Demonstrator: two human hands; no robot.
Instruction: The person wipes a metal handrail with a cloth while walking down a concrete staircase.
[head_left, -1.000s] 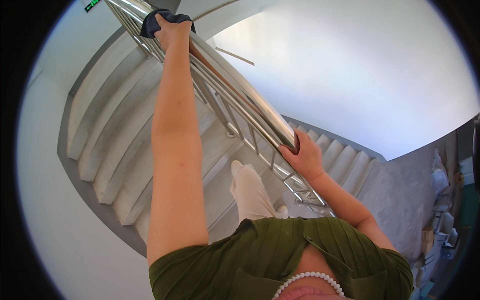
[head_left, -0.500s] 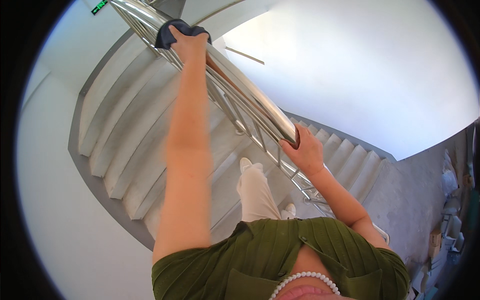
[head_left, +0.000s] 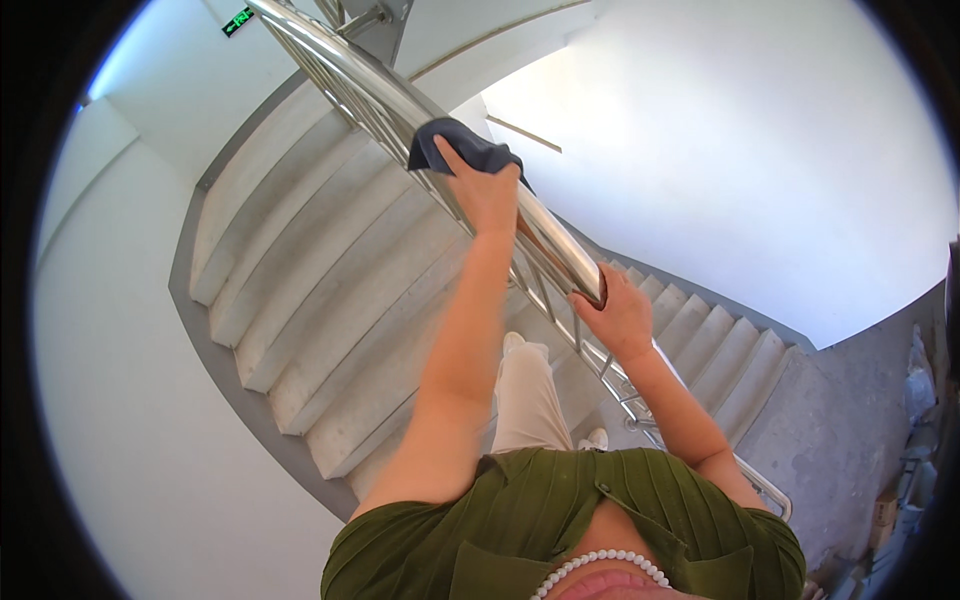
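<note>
A shiny metal handrail (head_left: 562, 243) slants across the staircase from the upper left toward the lower right. Draped over its top is a dark blue cloth (head_left: 462, 143), and my left hand (head_left: 487, 193) presses it round the rail, thumb and fingers closed on the fabric. Farther down the same rail, my right hand (head_left: 620, 312) wraps directly round the bare metal. Between the two hands a short stretch of rail shows. The fingertips on the rail's far side are partly hidden.
Pale curved stairs (head_left: 330, 270) rise at the left, edged by a grey skirting band. Narrower steps (head_left: 715, 350) lie beyond the rail at right, meeting a grey floor (head_left: 830, 440). Boxes and bags sit at far right. A green exit sign (head_left: 238, 21) hangs upper left.
My left hand has slid the cloth down along the rail, closer to my right hand. My right hand keeps its hold on the rail. The whole view has shifted slightly.
</note>
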